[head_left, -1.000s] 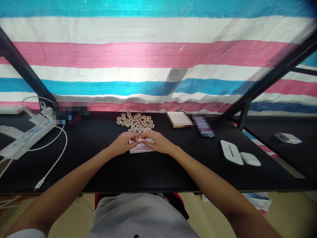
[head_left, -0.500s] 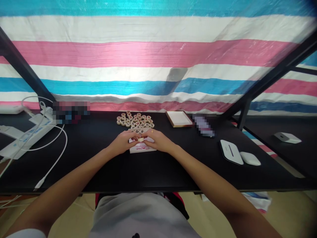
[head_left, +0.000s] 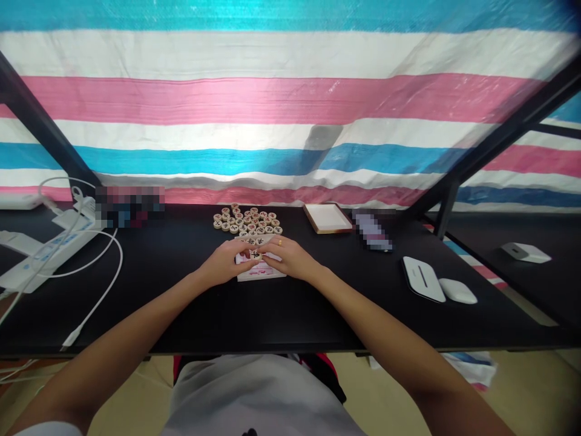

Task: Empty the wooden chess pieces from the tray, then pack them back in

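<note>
The round piece had turned since half a second before, its black-marked face showing where the pale edge had. The grip was a shared pinch: left hand and right hand held it between their fingertips, over the pink-and-white box. Pieces in a row sat at the box's far end; beyond, a cluster of discs lay on the black desk, left of a shallow tray.
</note>
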The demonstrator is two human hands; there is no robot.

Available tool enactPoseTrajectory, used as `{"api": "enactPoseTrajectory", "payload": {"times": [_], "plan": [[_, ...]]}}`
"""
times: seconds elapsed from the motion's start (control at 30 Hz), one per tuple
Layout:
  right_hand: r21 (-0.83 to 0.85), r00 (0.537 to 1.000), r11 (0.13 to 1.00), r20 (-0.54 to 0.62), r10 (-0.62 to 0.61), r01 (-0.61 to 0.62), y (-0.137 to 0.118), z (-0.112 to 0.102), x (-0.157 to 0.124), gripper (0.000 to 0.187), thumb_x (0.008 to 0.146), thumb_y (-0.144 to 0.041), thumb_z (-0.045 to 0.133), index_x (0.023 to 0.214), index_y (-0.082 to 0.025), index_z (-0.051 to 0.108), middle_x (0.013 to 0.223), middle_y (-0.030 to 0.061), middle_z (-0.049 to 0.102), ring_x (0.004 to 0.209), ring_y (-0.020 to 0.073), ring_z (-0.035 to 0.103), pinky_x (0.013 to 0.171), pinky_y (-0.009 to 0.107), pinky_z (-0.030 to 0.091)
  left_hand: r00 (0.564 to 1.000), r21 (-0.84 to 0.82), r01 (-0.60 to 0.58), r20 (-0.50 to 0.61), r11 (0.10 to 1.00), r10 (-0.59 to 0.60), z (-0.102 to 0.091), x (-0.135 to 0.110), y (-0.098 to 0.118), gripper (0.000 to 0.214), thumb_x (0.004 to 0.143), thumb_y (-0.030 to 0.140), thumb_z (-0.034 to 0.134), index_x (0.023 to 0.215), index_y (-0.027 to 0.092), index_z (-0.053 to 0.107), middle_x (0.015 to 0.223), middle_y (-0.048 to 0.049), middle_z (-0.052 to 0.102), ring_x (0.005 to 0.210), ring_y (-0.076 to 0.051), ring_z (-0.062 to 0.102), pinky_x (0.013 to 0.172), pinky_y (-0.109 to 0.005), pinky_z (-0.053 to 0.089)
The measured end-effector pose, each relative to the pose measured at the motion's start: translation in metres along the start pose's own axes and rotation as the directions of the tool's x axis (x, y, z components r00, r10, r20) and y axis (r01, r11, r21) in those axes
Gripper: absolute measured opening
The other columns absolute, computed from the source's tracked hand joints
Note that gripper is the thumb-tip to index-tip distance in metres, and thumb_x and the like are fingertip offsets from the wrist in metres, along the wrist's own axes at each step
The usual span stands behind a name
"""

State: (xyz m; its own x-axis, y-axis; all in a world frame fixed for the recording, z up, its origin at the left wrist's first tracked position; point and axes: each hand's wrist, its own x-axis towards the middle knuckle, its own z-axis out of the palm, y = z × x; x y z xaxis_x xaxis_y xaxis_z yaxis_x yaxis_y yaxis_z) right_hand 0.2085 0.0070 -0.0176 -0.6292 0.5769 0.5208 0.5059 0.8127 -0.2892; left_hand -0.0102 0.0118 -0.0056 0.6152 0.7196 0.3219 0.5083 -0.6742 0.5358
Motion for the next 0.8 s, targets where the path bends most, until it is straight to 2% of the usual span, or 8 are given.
{"api": "enactPoseTrajectory", "payload": {"times": [0.13, 0.23, 0.37, 0.5, 0.6, 0.8], "plan": [[-0.056, 0.990, 0.993, -0.097, 0.102, -0.108, 0.004, -0.001, 0.000, 0.021, 0.092, -0.022, 0.043, 0.101, -0.021, 0.062, 0.088, 0.0070, 0.065, 0.087, 0.0201, 0.058, 0.084, 0.035, 0.048, 1.000, 0.078, -0.022, -0.002, 0.997, 0.022, 0.001, 0.000, -0.004, 0.028, 0.085, 0.038, 0.057, 0.105, 0.020, 0.065, 0.084, -0.0021, 0.066, 0.081, -0.017, 0.058, 0.079, -0.030, 0.043], [-0.077, 0.958, 0.968, -0.177, 0.224, -0.240, 0.013, 0.000, -0.002, 0.024, 0.090, -0.016, 0.042, 0.104, -0.020, 0.061, 0.095, 0.0090, 0.064, 0.092, 0.0220, 0.056, 0.085, 0.037, 0.048, 0.999, 0.164, -0.042, 0.025, 0.986, 0.038, 0.002, 0.000, -0.008, 0.030, 0.085, 0.036, 0.057, 0.109, 0.020, 0.065, 0.089, -0.0039, 0.066, 0.085, -0.019, 0.057, 0.081, -0.033, 0.041], [-0.097, 0.930, 0.932, -0.160, 0.332, -0.349, 0.024, 0.005, -0.006, 0.025, 0.088, -0.013, 0.043, 0.103, -0.020, 0.061, 0.102, 0.0099, 0.061, 0.099, 0.0228, 0.055, 0.089, 0.039, 0.046, 0.999, 0.249, -0.039, 0.047, 0.968, 0.029, 0.005, -0.001, -0.012, 0.029, 0.085, 0.036, 0.057, 0.107, 0.019, 0.066, 0.098, -0.0064, 0.064, 0.089, -0.021, 0.054, 0.084, -0.036, 0.041], [-0.109, 0.927, 0.921, -0.080, 0.367, -0.374, 0.027, 0.009, -0.007, 0.020, 0.087, -0.016, 0.046, 0.099, -0.019, 0.062, 0.104, 0.0100, 0.059, 0.099, 0.0230, 0.055, 0.089, 0.040, 0.046, 1.000, 0.279, -0.006, -0.002, 0.960, 0.007, 0.004, -0.002, -0.012, 0.028, 0.084, 0.035, 0.057, 0.105, 0.020, 0.068, 0.097, -0.0075, 0.061, 0.093, -0.023, 0.052, 0.087, -0.039, 0.042], [-0.110, 0.926, 0.919, -0.062, 0.373, -0.378, 0.027, 0.009, -0.007, 0.019, 0.087, -0.017, 0.046, 0.098, -0.018, 0.062, 0.104, 0.0104, 0.059, 0.098, 0.0230, 0.055, 0.089, 0.040, 0.047, 0.999, 0.307, 0.013, -0.039, 0.951, -0.001, 0.002, -0.002, -0.012, 0.026, 0.083, 0.033, 0.056, 0.101, 0.019, 0.068, 0.104, -0.0091, 0.058, 0.102, -0.026, 0.050, 0.093, -0.043, 0.041], [-0.106, 0.935, 0.929, -0.074, 0.348, -0.354, 0.027, 0.009, -0.007, 0.020, 0.088, -0.019, 0.046, 0.099, -0.020, 0.063, 0.103, 0.0093, 0.059, 0.097, 0.0215, 0.056, 0.089, 0.039, 0.047, 0.994, 0.323, 0.098, 0.021, 0.941, -0.110, 0.000, -0.004, -0.017, 0.028, 0.079, 0.032, 0.057, 0.102, 0.019, 0.068, 0.120, -0.0121, 0.053, 0.116, -0.032, 0.044, 0.095, -0.050, 0.040]]}}
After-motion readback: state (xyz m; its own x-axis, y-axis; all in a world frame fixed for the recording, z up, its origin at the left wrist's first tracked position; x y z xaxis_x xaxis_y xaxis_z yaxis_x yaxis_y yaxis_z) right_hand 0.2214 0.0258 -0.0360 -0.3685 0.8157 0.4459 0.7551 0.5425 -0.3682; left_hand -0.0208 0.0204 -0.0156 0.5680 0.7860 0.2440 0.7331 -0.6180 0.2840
